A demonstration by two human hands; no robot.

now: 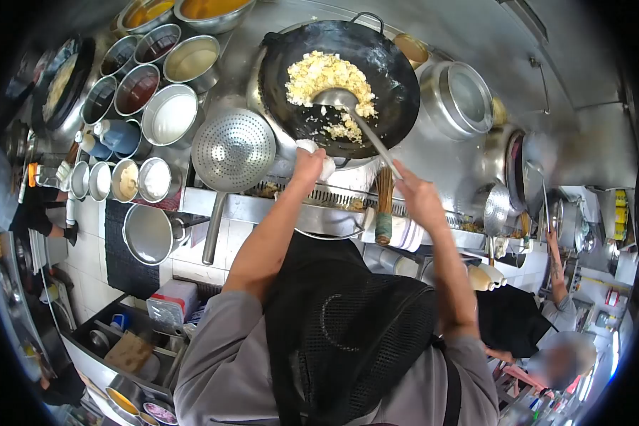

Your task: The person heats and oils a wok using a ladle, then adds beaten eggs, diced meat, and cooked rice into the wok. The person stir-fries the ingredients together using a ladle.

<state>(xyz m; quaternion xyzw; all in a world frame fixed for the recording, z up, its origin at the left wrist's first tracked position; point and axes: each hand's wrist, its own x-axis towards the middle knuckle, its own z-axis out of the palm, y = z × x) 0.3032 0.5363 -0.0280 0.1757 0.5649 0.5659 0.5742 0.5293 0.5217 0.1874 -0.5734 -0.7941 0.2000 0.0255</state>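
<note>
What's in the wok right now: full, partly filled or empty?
Partly filled: yellow-and-white food covers part of the wok, with bare black metal visible around it.

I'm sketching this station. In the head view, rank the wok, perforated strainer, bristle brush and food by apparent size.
1. Wok
2. Perforated strainer, counting its handle
3. Food
4. Bristle brush

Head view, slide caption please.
Right hand holding a ladle in yellowish food inside a wok, left hand gripping white cloth by its rim.
</note>
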